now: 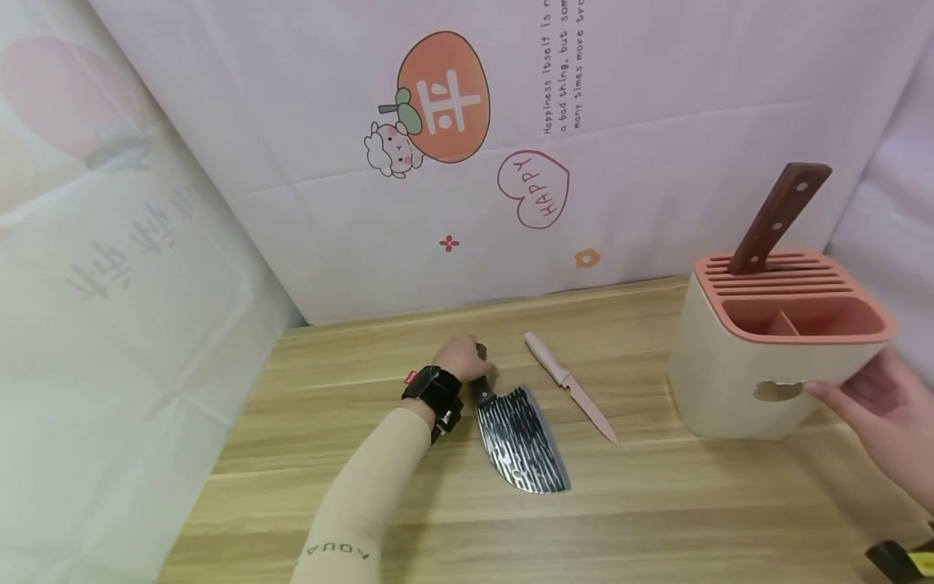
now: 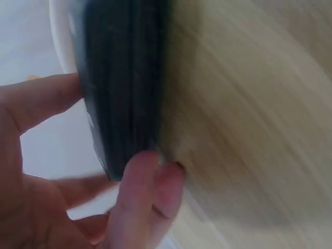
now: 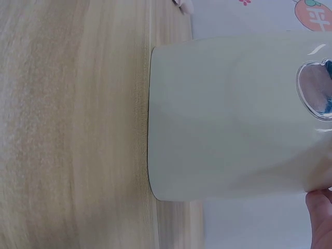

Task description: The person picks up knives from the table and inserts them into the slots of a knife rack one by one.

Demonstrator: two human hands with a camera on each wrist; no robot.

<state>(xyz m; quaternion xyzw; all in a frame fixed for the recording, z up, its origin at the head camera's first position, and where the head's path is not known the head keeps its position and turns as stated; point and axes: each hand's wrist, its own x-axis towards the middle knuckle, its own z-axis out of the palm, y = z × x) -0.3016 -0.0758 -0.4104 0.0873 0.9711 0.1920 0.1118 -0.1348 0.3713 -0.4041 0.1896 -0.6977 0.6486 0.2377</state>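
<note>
My left hand (image 1: 462,358) is at the black handle of a cleaver (image 1: 521,442) lying on the wooden table, its broad dark textured blade towards me. In the left wrist view my fingers (image 2: 136,187) and thumb close around the dark handle (image 2: 124,88). A pink paring knife (image 1: 572,389) lies just right of the cleaver. My right hand (image 1: 886,414) holds the right side of a cream knife block (image 1: 737,381) with its thumb across the front; most of its fingers are hidden behind the corner. The block stands upright on the table, also filling the right wrist view (image 3: 228,119).
A brown-handled knife (image 1: 779,219) stands in a slot of the block's pink slotted top (image 1: 788,276), behind two open compartments. Printed cloth (image 1: 328,235) hangs behind and left of the table (image 1: 620,511). A black and yellow object (image 1: 905,561) shows at lower right.
</note>
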